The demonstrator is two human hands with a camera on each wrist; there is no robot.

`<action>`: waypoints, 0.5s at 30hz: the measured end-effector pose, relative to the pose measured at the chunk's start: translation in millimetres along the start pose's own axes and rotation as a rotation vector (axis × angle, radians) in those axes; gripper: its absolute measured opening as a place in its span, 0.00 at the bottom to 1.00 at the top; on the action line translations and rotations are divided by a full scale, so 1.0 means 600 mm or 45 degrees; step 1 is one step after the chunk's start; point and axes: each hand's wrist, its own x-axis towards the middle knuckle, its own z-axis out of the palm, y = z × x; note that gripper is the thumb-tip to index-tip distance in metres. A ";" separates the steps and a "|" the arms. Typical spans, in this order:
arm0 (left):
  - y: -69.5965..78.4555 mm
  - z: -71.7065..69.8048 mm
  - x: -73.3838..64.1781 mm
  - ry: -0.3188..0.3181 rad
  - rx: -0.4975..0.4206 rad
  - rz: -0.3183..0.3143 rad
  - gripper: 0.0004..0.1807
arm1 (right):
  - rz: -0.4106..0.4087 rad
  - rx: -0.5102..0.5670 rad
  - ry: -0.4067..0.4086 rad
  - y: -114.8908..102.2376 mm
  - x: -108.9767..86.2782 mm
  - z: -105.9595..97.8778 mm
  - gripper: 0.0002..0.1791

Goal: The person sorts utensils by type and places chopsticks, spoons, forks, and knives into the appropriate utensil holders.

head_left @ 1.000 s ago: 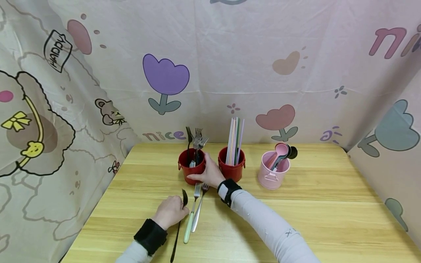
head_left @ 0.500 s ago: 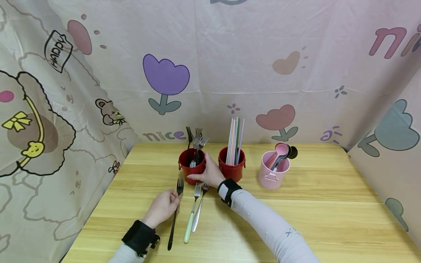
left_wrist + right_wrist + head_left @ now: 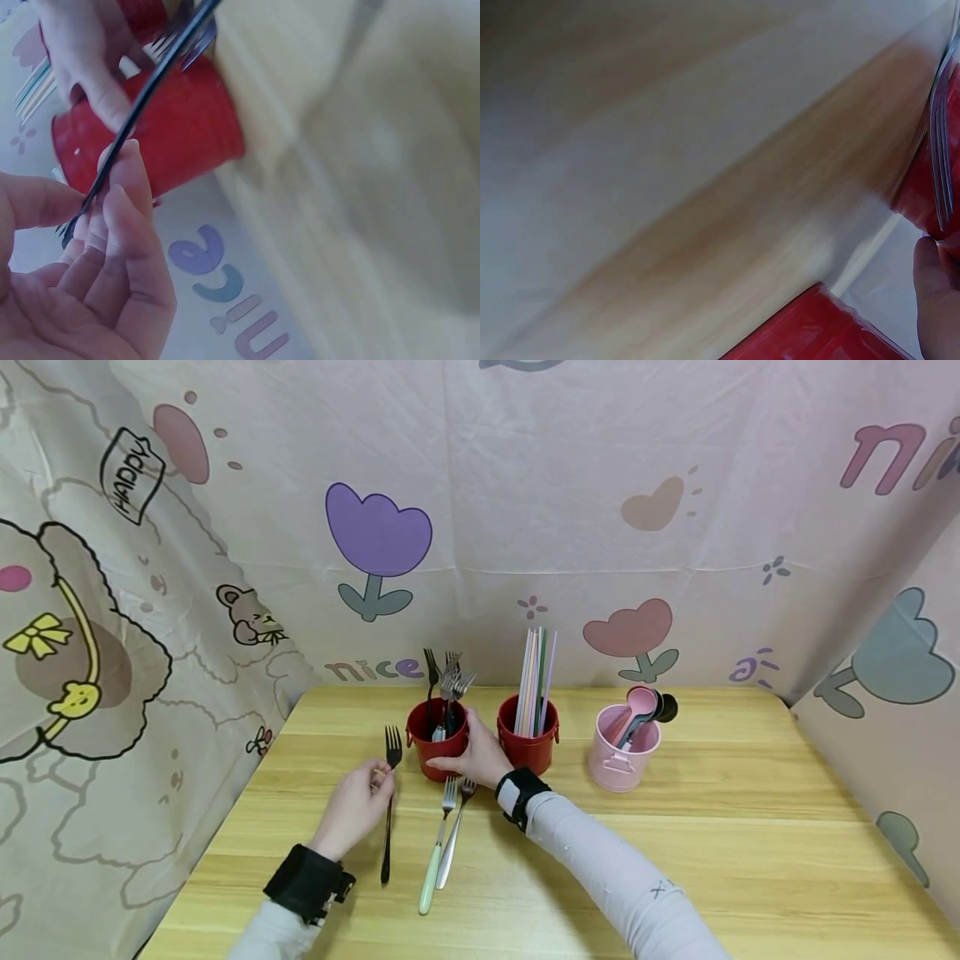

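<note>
My left hand pinches a black fork near its neck, tines up and the long handle slanting down toward me. In the left wrist view, the thumb and fingers of the left hand close on the thin black shaft. My right hand grips the right side of the left red bucket, thumb across its front. Several forks stand in that bucket, tines up. In front of it lie a fork with a pale green handle and a silver fork, side by side.
Close to the right of my right hand stands a second red bucket with several pastel straws. Farther right is a pink bucket holding several spoons. A printed cloth hangs behind the wooden table.
My left hand has moved away from me and slightly left, bringing the black fork up beside the left red bucket, its tines turned more upright. The right hand and the buckets stay put.
</note>
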 end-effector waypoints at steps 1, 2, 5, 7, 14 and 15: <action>0.002 -0.004 0.003 0.007 0.003 0.007 0.08 | -0.002 0.000 0.000 -0.001 0.000 -0.001 0.53; 0.004 -0.008 0.007 0.019 0.004 0.015 0.08 | -0.003 0.001 0.001 -0.001 -0.001 -0.001 0.53; 0.011 -0.019 0.018 0.069 0.020 0.050 0.07 | -0.006 -0.005 -0.001 -0.002 -0.001 -0.002 0.53; 0.016 -0.026 0.026 0.109 0.033 0.070 0.07 | 0.003 -0.010 -0.002 -0.001 0.000 -0.001 0.53; 0.041 -0.045 0.058 0.205 0.043 0.130 0.08 | 0.026 0.005 -0.005 0.001 0.002 0.001 0.53; 0.046 -0.047 0.062 0.220 0.044 0.141 0.08 | 0.023 0.007 -0.005 0.001 0.002 0.001 0.53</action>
